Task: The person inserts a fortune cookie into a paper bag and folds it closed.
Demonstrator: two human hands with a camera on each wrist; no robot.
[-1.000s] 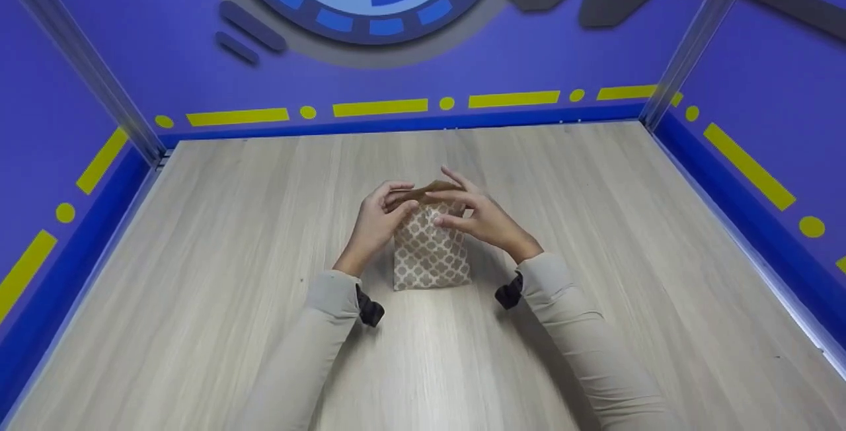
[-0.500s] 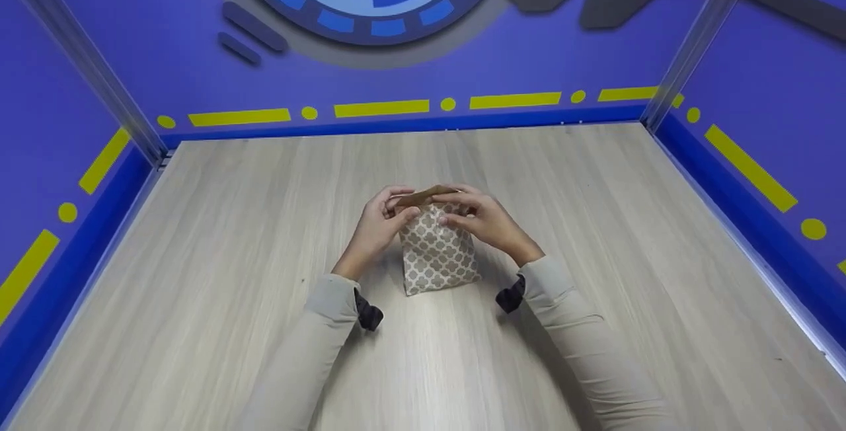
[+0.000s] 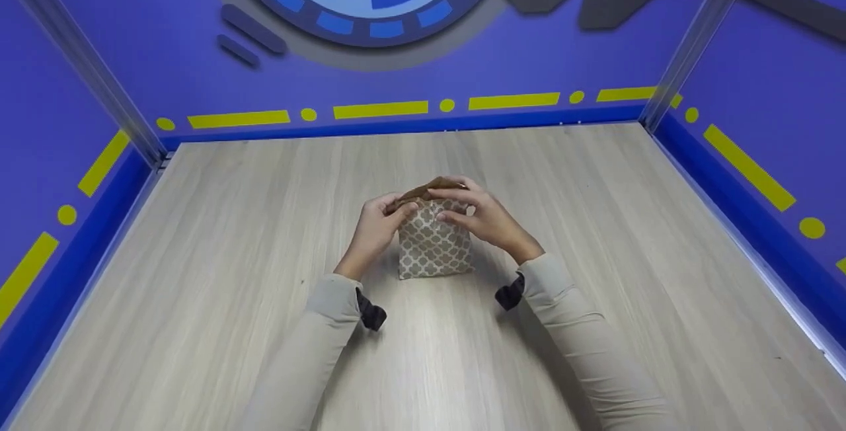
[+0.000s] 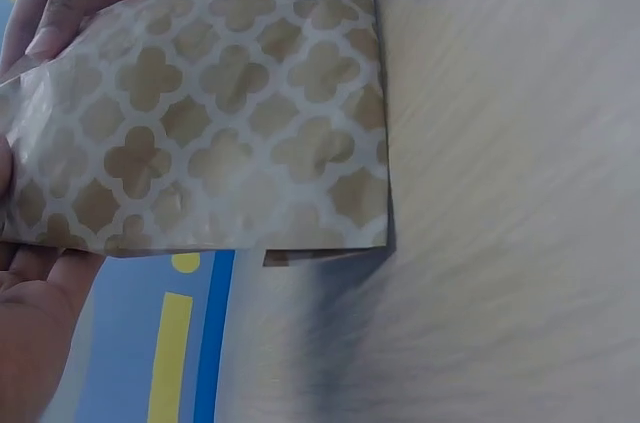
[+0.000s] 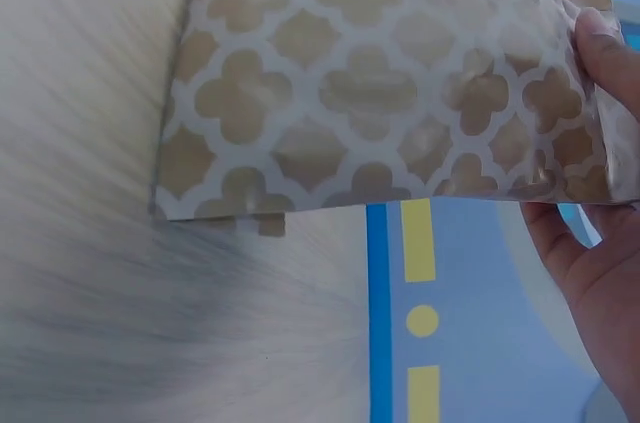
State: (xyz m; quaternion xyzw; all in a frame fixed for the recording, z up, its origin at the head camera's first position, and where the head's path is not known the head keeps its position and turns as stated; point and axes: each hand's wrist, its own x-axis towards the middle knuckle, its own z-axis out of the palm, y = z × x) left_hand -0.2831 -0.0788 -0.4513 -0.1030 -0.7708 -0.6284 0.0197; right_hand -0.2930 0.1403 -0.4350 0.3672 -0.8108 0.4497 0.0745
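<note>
A paper bag [image 3: 435, 246] with a tan and white quatrefoil pattern stands upright in the middle of the head view, its brown top edge [image 3: 429, 188] folding over. My left hand [image 3: 374, 225] grips the upper left corner, thumb in front and fingers behind. At the upper right, my right hand [image 3: 494, 219] pinches the top, its thumb on the patterned front. In the left wrist view the bag's front [image 4: 230, 123] fills much of the picture, with its base at the tabletop. The right wrist view shows the right thumb [image 5: 605, 53] against the bag near its top. Whatever is inside is hidden.
A light wood-grain table [image 3: 231, 252] lies under both arms. Blue panels with yellow marks [image 3: 381, 108] and metal corner posts [image 3: 694, 41] close off the back and sides. A dark wrist camera [image 3: 372, 312] sits on the left cuff, another [image 3: 509, 293] on the right.
Over the last second the bag's base swung toward me and right, then back away. The right index finger, raised a second ago, now lies along the top edge. Both forearms stay nearly in place.
</note>
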